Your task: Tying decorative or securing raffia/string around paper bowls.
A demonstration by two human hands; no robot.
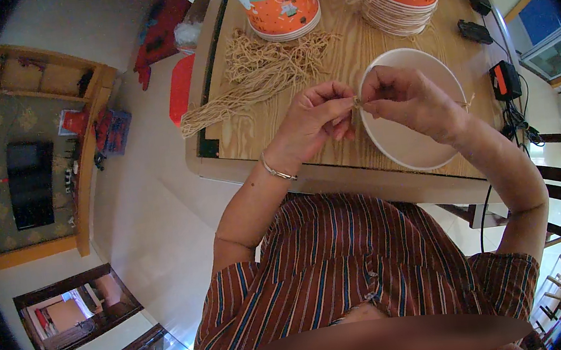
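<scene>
A white paper bucket [419,141] stands before me on the table, its open mouth facing up. At the left side of its rim, the fingertips of my left hand [312,121] and my right hand [408,98] meet in a pinch on a small bit of tan twine [356,102]. My right hand and forearm reach across the bucket's mouth. A short end of twine [468,101] sticks out at the bucket's right rim. Left of the bucket lies a loose bundle of twine pieces [271,74], tangled at its far part.
Orange and green paper buckets [281,9] stand at the back, and a nested stack [403,8] with twine around it is right of them. Black adapters and cables [505,82] line the table's right edge. A red stool [181,87] is beyond the left edge.
</scene>
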